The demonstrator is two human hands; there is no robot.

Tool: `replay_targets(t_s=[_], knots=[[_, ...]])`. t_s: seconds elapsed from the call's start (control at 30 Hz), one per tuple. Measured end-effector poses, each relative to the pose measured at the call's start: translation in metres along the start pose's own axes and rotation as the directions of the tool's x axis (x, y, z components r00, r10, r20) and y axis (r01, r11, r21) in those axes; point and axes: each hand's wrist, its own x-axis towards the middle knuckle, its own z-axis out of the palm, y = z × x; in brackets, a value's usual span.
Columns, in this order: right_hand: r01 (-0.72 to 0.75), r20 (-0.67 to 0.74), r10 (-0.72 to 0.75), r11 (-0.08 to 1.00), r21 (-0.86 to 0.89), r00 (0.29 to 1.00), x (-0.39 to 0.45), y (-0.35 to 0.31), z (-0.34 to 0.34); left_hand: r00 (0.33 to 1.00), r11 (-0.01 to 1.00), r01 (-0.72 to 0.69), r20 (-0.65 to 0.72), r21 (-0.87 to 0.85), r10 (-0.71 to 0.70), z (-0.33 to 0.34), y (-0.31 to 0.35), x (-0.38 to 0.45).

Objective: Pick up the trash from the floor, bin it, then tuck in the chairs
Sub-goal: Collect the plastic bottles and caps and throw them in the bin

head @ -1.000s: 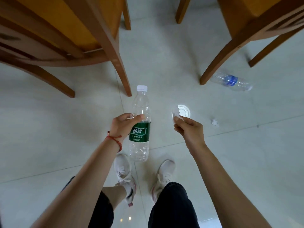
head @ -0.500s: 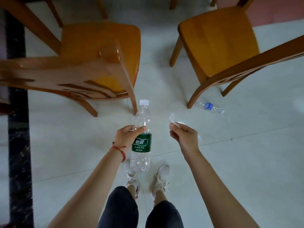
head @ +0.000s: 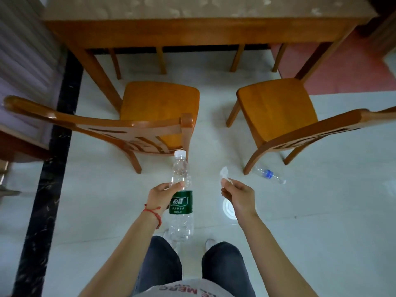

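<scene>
My left hand (head: 163, 196) grips a clear plastic bottle with a green label (head: 181, 196), held upright above the floor. My right hand (head: 237, 197) pinches a small white scrap of plastic (head: 224, 173) between thumb and fingers. A second clear bottle with a blue label (head: 269, 175) lies on its side on the floor by the right chair's rear leg. A white round lid (head: 227, 209) lies on the tiles, partly hidden under my right hand. Two wooden chairs, the left chair (head: 158, 108) and the right chair (head: 276, 106), stand pulled out from the table.
A wooden table (head: 192, 31) stands beyond the chairs. A black marble floor strip (head: 49, 168) runs along the left. Part of another chair (head: 19, 144) shows at the left edge. Red flooring (head: 347, 71) lies at the far right.
I have straightened up and the view has pulled back, so the whole chairs and the table have come into sight. Both hands keep their hold; the lid now sits under my right hand.
</scene>
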Motion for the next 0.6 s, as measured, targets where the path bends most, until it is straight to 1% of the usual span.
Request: replay_targets(t_s=[0.17, 0.3, 0.43, 0.6], knots=[[0.019, 0.105, -0.011, 0.997, -0.079, 0.994, -0.007, -0.004, -0.001, 0.995, 0.993, -0.018, -0.099, -0.119, 0.007, -0.012, -0.010, -0.023], [0.053, 0.227, -0.010, 0.981, -0.186, 0.974, -0.012, -0.004, 0.002, 0.980, 0.971, -0.029, -0.197, -0.238, -0.019, -0.018, -0.027, -0.044], [0.113, 0.356, 0.005, 0.944, -0.310, 0.934, -0.019, -0.003, 0.012, 0.953, 0.914, -0.072, -0.299, -0.399, -0.056, -0.020, -0.049, -0.073], [0.194, 0.503, 0.039, 0.896, -0.401, 0.863, -0.042, 0.009, 0.034, 0.901, 0.823, -0.145, -0.416, -0.550, -0.119, -0.036, -0.082, -0.114]])
